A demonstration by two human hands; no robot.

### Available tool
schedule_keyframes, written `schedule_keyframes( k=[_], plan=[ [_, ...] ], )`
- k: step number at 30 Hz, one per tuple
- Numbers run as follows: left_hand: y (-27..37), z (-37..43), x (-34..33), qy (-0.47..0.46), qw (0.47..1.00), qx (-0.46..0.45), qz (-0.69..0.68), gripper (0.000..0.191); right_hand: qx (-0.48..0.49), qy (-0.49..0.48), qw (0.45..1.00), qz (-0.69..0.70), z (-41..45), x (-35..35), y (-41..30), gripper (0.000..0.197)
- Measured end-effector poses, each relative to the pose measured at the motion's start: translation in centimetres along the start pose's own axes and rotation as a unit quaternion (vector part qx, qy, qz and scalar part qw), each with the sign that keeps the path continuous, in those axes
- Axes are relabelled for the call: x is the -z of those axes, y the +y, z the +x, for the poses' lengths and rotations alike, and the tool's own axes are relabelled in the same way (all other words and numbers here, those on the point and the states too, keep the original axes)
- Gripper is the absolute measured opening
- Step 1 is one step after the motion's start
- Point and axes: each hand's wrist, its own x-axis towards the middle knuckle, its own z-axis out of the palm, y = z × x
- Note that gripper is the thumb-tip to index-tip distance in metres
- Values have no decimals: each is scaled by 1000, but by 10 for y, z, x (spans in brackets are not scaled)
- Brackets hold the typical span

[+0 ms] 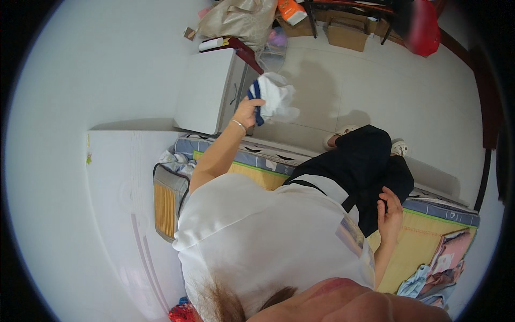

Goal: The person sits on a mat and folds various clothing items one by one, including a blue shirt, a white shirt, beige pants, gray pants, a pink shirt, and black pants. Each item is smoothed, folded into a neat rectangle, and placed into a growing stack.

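My left hand (249,110), with a bracelet at the wrist, is stretched out above the floor by a white cabinet. Its thumb and fingers grip a bunched white cloth item (271,96) with navy stripes along the gripped edge; the far side is blurred. My right hand (389,215) is beside my thigh in black trousers (350,161), fingers loosely bent and apart, holding nothing. I sit on a bed with a yellow woven mat (418,233).
A white cabinet (207,90) stands near my left arm. A pillow with a slatted panel (165,209) lies left of me, and folded clothes (446,257) lie right. Further off are a cardboard box (348,34), a large beige bag (241,20) and a red object (426,32).
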Motion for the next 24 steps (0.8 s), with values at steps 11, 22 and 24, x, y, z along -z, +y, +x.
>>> schedule_keyframes(
  k=[11,22,24],
  plan=[
    [31,-9,13,63,991,64,96,45,-3,67,998,11,-5,8,1,9],
    [-7,-24,171,105,859,268,424,36,-27,112,993,-6,-35,5,30,12],
    [-25,-17,162,113,811,303,487,34,-42,78,996,-16,-44,-1,37,13]
  ],
)
